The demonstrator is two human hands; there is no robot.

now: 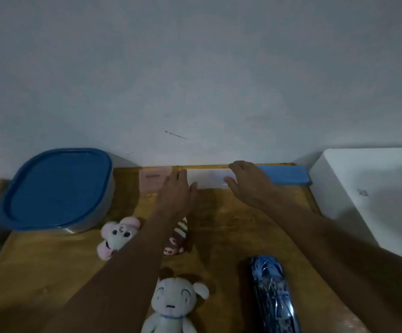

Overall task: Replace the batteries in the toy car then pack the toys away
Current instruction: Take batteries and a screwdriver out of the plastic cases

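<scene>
Head view.

- Grip: your left hand [178, 188] lies with straight fingers against the left end of the white box [207, 179]. Your right hand [245, 181] curls over its right end, thumb on the front.
- Toy car [274, 294]: well back from the grip, towards you, beside your right forearm, untouched.
- Pink mouse plush [117, 234], striped plush [177, 239] and grey bear plush [173, 304]: loose by your left forearm.
- Blue-lidded container [56, 188]: left of the grip, closed.
- Progress, as judged: battery swap not begun, packing all outstanding.

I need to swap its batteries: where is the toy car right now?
In the head view, the toy car lies on the wooden table's near right, just right of the white plush toy.
</scene>
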